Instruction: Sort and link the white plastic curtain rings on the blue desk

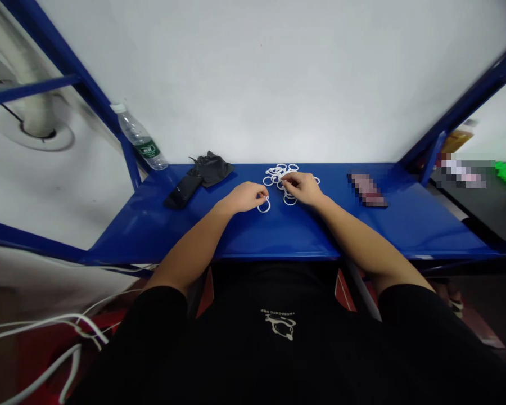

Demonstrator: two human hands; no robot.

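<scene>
A loose heap of several white rings (281, 169) lies on the blue table (244, 236) near the white wall. My left hand (247, 197) is curled into a loose fist and pinches one white ring (263, 206) that lies on the table at its fingertips. My right hand (302, 186) rests on the near side of the heap, fingers bent and pinched on a ring there, with more rings (289, 199) just under it. The two hands are close together, a few centimetres apart.
A black phone (182, 192) and a crumpled black cloth (211, 167) lie at the table's back left, beside a clear plastic bottle (139, 138) leaning on the blue frame post. A blurred flat object (367, 190) lies at the right. White cables (67, 337) hang lower left.
</scene>
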